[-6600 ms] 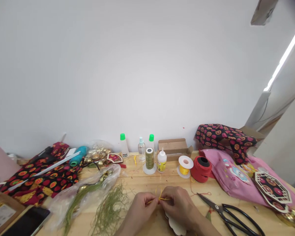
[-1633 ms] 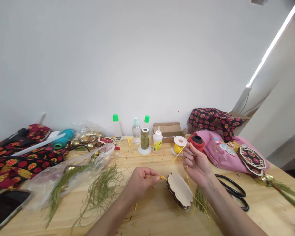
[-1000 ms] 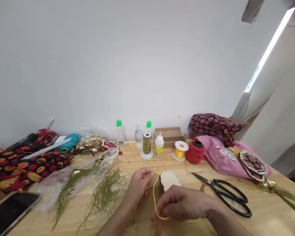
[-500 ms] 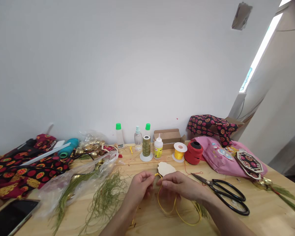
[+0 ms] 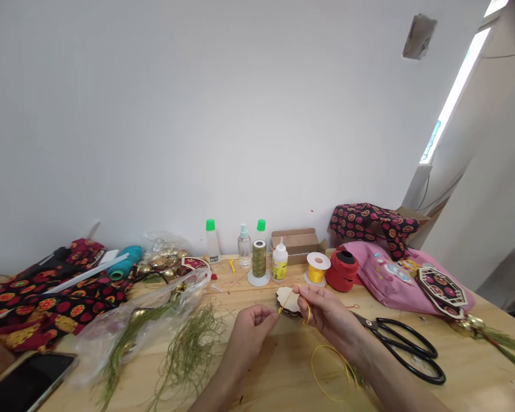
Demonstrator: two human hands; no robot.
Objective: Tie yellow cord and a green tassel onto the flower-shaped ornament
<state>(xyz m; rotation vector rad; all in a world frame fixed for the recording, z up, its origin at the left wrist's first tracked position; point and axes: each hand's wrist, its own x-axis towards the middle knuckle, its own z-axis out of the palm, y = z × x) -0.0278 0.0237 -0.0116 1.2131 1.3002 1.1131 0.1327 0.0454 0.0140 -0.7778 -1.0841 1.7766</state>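
Observation:
Between my two hands runs a yellow cord (image 5: 286,300), pulled straight over the table. My left hand (image 5: 254,330) pinches it with thumb and forefinger, close to what looks like a small knot. Higher and to the right, my right hand (image 5: 326,313) grips the same cord, and a loop of it hangs below those fingers. More of the cord lies in loose curves on the wood under my right wrist. Just behind the hands sits a scalloped pale wooden piece (image 5: 288,294) with a dark underside, partly hidden by my right hand.
Black-handled scissors (image 5: 407,349) lie right of my right arm. A yellow cord spool (image 5: 317,268), red thread cone (image 5: 342,271), olive thread cone (image 5: 259,260) and glue bottle (image 5: 280,263) stand behind. Green thread strands (image 5: 191,349) and a phone (image 5: 28,380) lie left.
My hands have moved apart, the right one rising and turning, and the cord between them is now taut. The wide yellow loop below them has been drawn up. The view has shifted slightly.

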